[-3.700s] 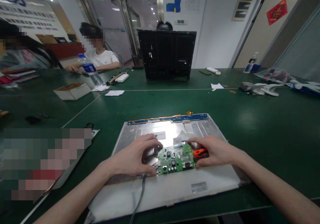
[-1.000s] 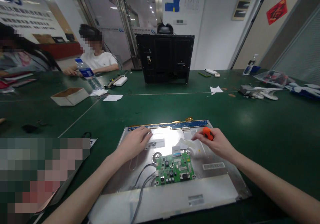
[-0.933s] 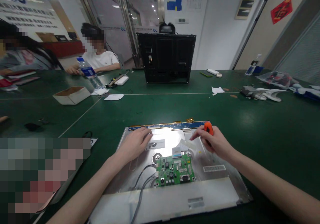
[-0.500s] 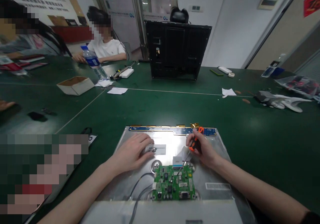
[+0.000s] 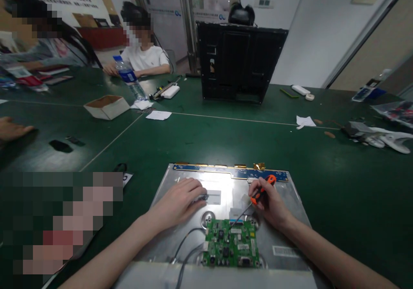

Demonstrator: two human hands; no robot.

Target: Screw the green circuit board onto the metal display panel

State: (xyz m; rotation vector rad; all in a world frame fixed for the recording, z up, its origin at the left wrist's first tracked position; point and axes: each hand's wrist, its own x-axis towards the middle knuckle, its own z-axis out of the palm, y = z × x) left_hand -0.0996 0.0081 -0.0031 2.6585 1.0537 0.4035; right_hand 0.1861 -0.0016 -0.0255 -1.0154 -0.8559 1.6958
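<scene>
Orange-handled thin screwdriver (image 5: 255,200) tight in right grip (image 5: 269,203); left grip (image 5: 180,201) spread on panel (image 5: 222,181).

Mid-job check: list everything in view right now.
display panel: one, silver, flat on table
circuit board: one, green, panel's near end
strip board: one, blue, panel's far edge
monitor housing: one, black, upright, far side
water bottle: one, clear, far left
cardboard box: one, whitish, left
co-workers: two, seated, far left
table: one, green, underneath
screwdriver: one, orange-handled, right hand
left hand: one, bare, flat on panel
right hand: one, bare, gripping screwdriver
</scene>
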